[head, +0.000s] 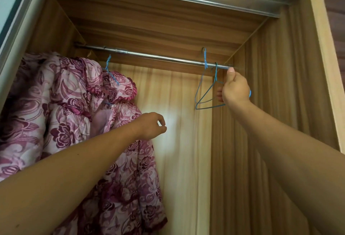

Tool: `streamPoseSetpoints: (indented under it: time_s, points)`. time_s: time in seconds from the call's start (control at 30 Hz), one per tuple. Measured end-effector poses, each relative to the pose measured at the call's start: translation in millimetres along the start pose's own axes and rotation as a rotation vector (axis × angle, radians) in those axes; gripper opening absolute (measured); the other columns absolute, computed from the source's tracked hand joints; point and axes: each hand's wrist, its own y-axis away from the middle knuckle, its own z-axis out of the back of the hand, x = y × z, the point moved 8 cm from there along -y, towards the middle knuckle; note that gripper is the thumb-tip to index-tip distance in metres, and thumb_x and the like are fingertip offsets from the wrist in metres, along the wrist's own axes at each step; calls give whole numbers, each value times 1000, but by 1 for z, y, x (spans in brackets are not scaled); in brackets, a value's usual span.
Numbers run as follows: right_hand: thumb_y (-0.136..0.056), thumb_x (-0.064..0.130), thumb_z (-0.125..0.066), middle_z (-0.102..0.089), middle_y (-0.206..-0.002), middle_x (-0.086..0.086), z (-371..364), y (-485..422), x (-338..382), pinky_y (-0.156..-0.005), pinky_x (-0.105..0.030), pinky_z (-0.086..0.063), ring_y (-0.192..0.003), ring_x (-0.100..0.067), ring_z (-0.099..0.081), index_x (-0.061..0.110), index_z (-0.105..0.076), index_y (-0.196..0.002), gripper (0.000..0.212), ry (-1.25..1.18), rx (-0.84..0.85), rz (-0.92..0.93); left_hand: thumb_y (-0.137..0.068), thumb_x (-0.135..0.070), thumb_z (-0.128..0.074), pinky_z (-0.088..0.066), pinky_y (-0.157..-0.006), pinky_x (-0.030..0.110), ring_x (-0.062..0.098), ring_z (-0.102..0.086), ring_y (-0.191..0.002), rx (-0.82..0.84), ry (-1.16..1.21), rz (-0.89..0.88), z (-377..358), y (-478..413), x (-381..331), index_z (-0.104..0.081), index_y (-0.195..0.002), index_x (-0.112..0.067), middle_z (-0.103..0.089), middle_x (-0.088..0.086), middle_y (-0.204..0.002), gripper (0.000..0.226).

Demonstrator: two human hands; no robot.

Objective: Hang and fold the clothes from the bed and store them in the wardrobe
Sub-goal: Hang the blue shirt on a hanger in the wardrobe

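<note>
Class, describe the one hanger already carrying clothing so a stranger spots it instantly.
Find the metal rail inside the wooden wardrobe. Its left part holds a blue wire hanger under a pink floral garment. The other blue hangers, by the right hand, hang bare.

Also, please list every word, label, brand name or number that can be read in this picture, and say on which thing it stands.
There are none: no readable text shows on the floral garment, the blue wire hangers, the metal rail or the wardrobe wall.
</note>
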Motion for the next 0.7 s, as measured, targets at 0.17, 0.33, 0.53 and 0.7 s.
streamPoseSetpoints:
  time_s: [0.17,0.33,0.53,0.7]
  points:
    - [-107,51,-25,-67,-96,-12,28,12,37,-72,-35,-34,-95,-38,-59,24,-49,-88,41,284,-149,250,-95,-38,-60,-49,-69,29,18,-65,-76,-13,25,-19,-6,4,1,-64,-120,-19,-71,1,-94,32]
    - [-107,52,-27,-68,-99,-15,33,13,53,-72,-34,-32,-98,-40,-59,22,-50,-87,43,369,-145,291,-93,-54,-60,-44,-97,31,22,-58,-119,-18,164,36,-26,18,-1,-38,-150,-16,-61,9,-132,72]
    - [-108,46,-30,-68,-99,-23,20,39,-6,-71,-34,-30,-99,-44,-60,13,-51,-78,49,349,-7,183,-98,-44,-56,-46,-80,32,17,-67,-83,-28,836,235,-74,40,15,-57,-114,-17,-70,8,-111,32]
    - [-105,49,-28,-65,-116,-30,19,87,-114,-92,-41,-45,-114,-47,-57,0,-70,-105,64,430,150,-143,-101,-31,-55,-34,-45,21,11,-47,-47,-205,902,289,-96,64,55,-64,-85,-14,-58,1,-62,25]
